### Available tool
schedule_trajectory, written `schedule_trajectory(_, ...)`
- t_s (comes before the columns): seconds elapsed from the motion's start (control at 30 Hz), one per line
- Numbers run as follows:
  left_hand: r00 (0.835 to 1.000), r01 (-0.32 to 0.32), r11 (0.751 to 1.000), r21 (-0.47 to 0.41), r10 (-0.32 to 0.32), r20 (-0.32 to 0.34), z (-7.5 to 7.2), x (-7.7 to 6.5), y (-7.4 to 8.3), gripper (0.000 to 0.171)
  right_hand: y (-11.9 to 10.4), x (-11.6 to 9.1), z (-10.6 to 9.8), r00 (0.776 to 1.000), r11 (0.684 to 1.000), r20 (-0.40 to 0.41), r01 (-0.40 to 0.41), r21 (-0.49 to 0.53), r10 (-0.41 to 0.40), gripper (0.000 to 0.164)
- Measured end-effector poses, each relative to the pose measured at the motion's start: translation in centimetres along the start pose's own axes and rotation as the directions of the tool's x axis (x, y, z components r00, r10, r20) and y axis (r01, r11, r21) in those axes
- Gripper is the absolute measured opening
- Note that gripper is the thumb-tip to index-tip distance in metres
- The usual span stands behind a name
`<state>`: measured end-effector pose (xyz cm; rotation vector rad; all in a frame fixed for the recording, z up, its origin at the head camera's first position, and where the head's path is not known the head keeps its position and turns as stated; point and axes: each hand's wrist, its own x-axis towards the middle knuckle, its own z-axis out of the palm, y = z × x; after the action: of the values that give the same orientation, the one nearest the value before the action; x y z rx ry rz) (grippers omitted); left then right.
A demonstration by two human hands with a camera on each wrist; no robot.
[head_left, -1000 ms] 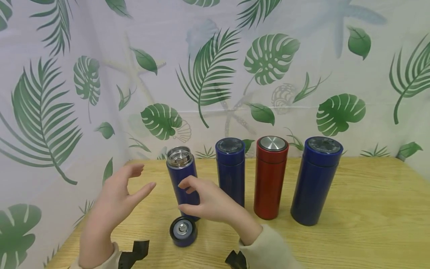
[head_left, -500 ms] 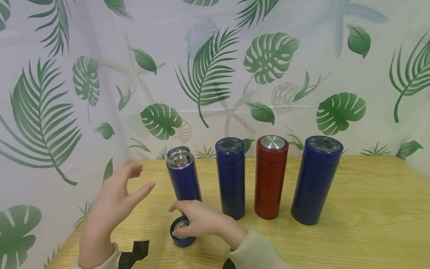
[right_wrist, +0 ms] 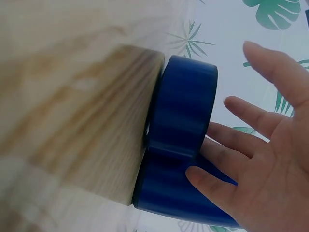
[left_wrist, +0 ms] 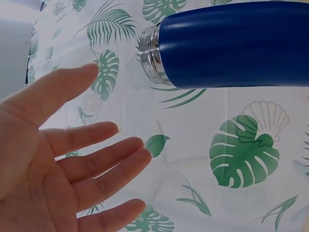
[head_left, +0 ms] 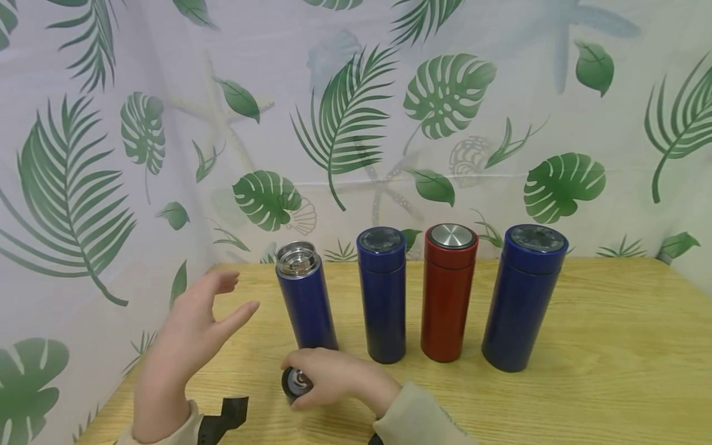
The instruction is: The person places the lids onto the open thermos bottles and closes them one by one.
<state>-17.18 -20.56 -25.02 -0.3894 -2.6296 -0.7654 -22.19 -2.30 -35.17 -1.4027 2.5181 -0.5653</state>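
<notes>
In the head view an opened blue thermos bottle (head_left: 307, 306) stands upright, its bare steel mouth (head_left: 297, 258) showing. In front of its base lies its blue lid (head_left: 295, 384), inner side up, partly covered by my right hand (head_left: 339, 377). The right fingers reach over the far side of the lid, with the thumb at its near side. In the right wrist view the lid (right_wrist: 186, 106) rests on the table and the spread, relaxed fingers (right_wrist: 236, 140) hover over it. My left hand (head_left: 191, 327) is held in the air left of the bottle, fingers apart, holding nothing.
To the right stand a blue capped bottle (head_left: 382, 296), a red one with a silver top (head_left: 449, 296) and a wider blue one (head_left: 523, 303). All are upright on the wooden table (head_left: 612, 346). A leaf-patterned white curtain (head_left: 356, 123) hangs behind and at the left.
My right hand has come down from in front of the opened bottle to the lid, now covering its right part. The left hand has stayed nearly still.
</notes>
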Motion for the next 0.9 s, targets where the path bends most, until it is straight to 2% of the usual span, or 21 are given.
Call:
schedule_trajectory(0.13,1.000,-0.008,1.000,-0.016,0.008,0.005,0.1,0.1,0.0,0.049,0.0,0.0,0.1,1.000,1.000,0.024,0.000,-0.015,0.000,0.050)
schedule_trajectory(0.33,1.000,-0.019,1.000,-0.007,0.019,0.000,0.4,0.2,0.2,0.049,-0.2,-0.1,0.1,0.994,0.996,0.083,-0.069,-0.059,0.074,0.052)
schedule_trajectory(0.47,1.000,-0.023,1.000,0.013,0.023,-0.007,0.6,0.3,0.3,0.049,-0.3,-0.2,0.0,0.992,0.991,0.080,-0.088,-0.104,0.096,0.054)
schedule_trajectory(0.73,0.999,-0.039,0.999,0.028,0.039,-0.002,1.4,0.6,0.2,0.048,-0.2,-0.3,0.1,0.985,0.990,0.119,-0.118,-0.072,0.126,0.057)
schedule_trajectory(0.9,0.999,-0.043,0.999,0.023,0.043,0.008,1.7,0.7,0.3,0.047,-0.2,-0.4,0.1,0.979,0.985,0.145,-0.127,-0.116,0.144,0.052)
